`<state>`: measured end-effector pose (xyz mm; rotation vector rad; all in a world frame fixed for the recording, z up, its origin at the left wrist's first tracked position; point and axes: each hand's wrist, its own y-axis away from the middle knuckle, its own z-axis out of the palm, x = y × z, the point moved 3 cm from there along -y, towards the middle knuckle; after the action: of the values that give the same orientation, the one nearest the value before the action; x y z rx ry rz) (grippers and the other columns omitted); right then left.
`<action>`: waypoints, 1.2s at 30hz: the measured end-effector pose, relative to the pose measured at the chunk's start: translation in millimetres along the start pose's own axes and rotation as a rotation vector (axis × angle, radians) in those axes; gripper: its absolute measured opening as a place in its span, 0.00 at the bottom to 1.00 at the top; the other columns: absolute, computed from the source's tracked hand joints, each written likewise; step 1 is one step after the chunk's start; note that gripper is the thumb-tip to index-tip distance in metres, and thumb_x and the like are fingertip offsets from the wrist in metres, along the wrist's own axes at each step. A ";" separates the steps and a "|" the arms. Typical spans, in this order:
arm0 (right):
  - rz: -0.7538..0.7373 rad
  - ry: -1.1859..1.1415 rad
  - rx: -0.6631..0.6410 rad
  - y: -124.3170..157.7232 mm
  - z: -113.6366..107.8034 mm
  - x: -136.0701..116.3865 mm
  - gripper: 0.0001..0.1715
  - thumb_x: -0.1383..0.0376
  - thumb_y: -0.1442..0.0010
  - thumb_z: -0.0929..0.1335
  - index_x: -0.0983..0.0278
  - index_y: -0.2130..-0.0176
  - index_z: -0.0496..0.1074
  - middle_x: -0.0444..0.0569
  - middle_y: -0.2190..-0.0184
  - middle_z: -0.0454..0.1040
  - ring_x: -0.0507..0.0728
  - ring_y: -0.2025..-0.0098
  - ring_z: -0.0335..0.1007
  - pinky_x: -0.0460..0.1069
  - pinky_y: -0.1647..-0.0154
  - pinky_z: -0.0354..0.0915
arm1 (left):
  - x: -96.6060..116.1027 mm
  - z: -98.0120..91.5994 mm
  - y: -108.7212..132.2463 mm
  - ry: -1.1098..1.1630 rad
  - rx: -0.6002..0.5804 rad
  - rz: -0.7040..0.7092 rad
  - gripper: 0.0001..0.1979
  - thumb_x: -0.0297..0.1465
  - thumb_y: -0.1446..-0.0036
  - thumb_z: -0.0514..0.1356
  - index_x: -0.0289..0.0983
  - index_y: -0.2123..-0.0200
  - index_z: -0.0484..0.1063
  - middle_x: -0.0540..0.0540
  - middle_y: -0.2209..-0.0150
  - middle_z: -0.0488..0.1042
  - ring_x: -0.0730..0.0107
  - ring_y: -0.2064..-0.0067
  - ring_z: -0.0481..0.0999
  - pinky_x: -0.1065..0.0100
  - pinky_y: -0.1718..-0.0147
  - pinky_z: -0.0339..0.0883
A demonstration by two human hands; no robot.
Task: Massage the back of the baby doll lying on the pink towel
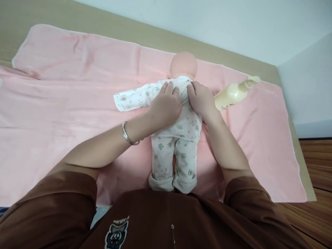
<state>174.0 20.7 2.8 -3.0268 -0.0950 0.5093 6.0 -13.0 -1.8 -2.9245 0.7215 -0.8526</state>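
A baby doll [183, 65] lies on a pink blanket, its smooth round head away from me and its feet near my body. It wears a white printed baby shirt [188, 121] and matching pants [163, 157] with turned-up cuffs. One sleeve [135, 98] stretches flat to the left. My left hand [167, 105] rests on the shirt's upper part, fingers slightly spread. My right hand [202, 100] pinches the shirt fabric by the right shoulder, just below the head. The doll's right-side arm is hidden behind my right hand and forearm.
A pale yellow pump bottle [230, 95] lies tilted on the blanket, close to my right hand. The pink blanket [77, 86] spreads wrinkled over a wooden table [243, 58]. A white wall [233, 27] borders the far side, and wood flooring [317, 166] shows at right.
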 end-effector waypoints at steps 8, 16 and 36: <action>-0.122 0.120 0.012 42.4 -3.3 -47.1 0.30 0.63 0.24 0.56 0.77 0.32 0.66 0.67 0.30 0.66 0.71 0.25 0.60 0.68 0.24 0.61 | -38.1 12.5 -31.7 0.084 0.157 0.110 0.19 0.38 0.26 0.46 0.39 0.49 0.75 0.34 0.45 0.76 0.44 0.35 0.73 0.39 0.29 0.67; -0.055 0.031 -0.031 32.2 -6.9 -41.5 0.27 0.64 0.22 0.57 0.72 0.33 0.69 0.60 0.28 0.65 0.67 0.23 0.57 0.65 0.24 0.63 | -41.8 15.9 -27.5 0.051 0.163 0.077 0.28 0.43 0.27 0.47 0.32 0.33 0.66 0.31 0.29 0.67 0.42 0.24 0.62 0.41 0.21 0.52; -0.098 0.125 -0.135 27.7 -10.4 -36.6 0.33 0.65 0.23 0.57 0.76 0.26 0.59 0.67 0.26 0.58 0.72 0.22 0.53 0.69 0.23 0.59 | -38.7 15.3 -21.1 0.127 0.168 0.019 0.34 0.51 0.27 0.48 0.35 0.30 0.63 0.30 0.27 0.63 0.38 0.22 0.58 0.37 0.21 0.49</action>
<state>144.3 -10.2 22.3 -3.1559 -0.2793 0.3176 -6.0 20.8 -31.5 -2.7327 0.6479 -1.0494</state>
